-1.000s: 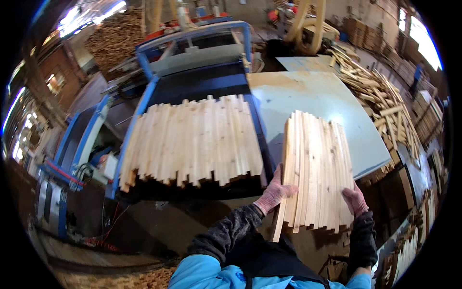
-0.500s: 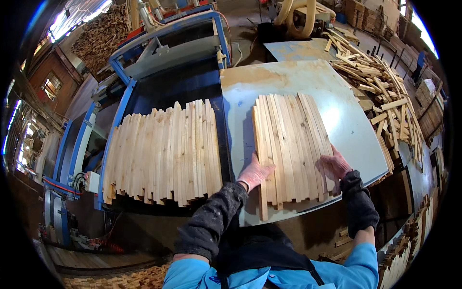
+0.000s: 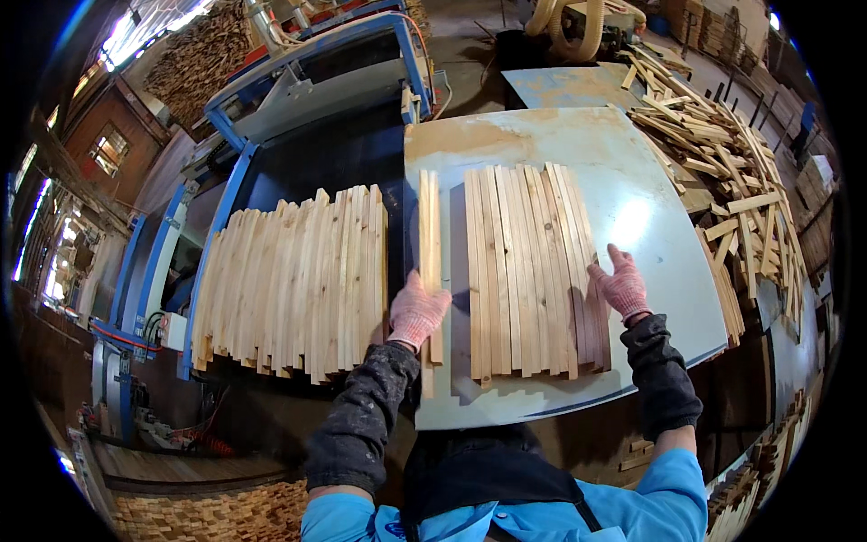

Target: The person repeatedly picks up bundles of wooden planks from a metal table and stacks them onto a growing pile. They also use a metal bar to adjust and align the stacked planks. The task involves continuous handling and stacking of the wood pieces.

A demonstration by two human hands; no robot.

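A narrow pair of pale wooden strips (image 3: 430,217) lies at the left edge of the grey metal table (image 3: 533,406). My left hand (image 3: 420,312), in a pink knit glove, is closed around them near their lower end. To their right, across a gap, a row of wooden strips (image 3: 528,271) lies side by side on the tabletop. My right hand (image 3: 623,285), gloved alike, is at that row's right edge with fingers apart; whether a fingertip touches the wood I cannot tell. On the dark conveyor belt (image 3: 316,158) at left rests a wider row of wooden strips (image 3: 293,280).
A blue-framed machine (image 3: 316,86) spans the belt's far end. Loose wood pieces (image 3: 713,163) are heaped beyond the table's right side. A thick beige hose (image 3: 569,41) curves at the back. Small wood blocks (image 3: 208,515) are stacked at lower left.
My left hand has moved left with a pair of strips, separating them from the row on the table. My right hand has loosened from the row's right side, its fingers spreading.
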